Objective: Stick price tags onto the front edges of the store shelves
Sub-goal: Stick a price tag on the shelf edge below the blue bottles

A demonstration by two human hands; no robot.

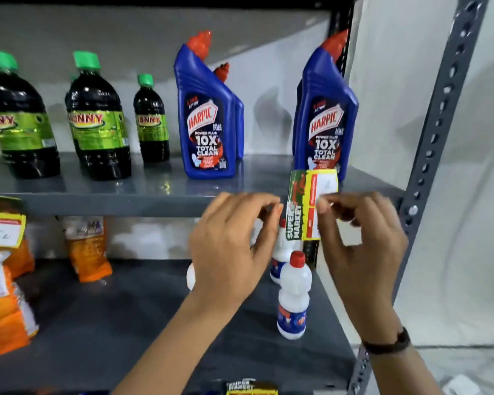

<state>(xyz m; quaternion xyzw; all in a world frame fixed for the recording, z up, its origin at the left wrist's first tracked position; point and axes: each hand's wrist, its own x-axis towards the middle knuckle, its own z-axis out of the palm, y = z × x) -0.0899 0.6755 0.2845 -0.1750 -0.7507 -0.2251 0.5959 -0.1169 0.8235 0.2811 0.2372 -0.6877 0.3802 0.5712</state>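
Nearest the camera, at the bottom edge of the view, 1 more tag (251,388) shows a "SUPER MARKET" strip; whether it is stuck to a shelf front or lies loose cannot be told.

Right hand (357,240): fingers curled, thumb and forefinger pinched on the right side of the price tag (311,203). The tag is held on end, green band to the left, in the air just before the front edge of the upper shelf (111,205), near that shelf's right end. It is not yet pressed on.

Left hand (231,246): half closed, fingertips drawn together just left of the tag. Whether they touch the tag or hold a peeled backing cannot be told; the view is blurred there.

Progress, as a judgement: 1 tag (3,229) already hangs at the far left of the upper shelf front. The stretch under the 2 front Harpic bottles (208,121) is bare, so this tag and likely more are left to do.

Room: the front edge between the hands is clear. The slotted upright post (437,132) bounds the right hand closely. White bottles (294,295) on the lower shelf (126,323) stand just under the hands; a dropped wrist could knock them. Further back, green-capped dark bottles (97,121) stand well apart from the work.
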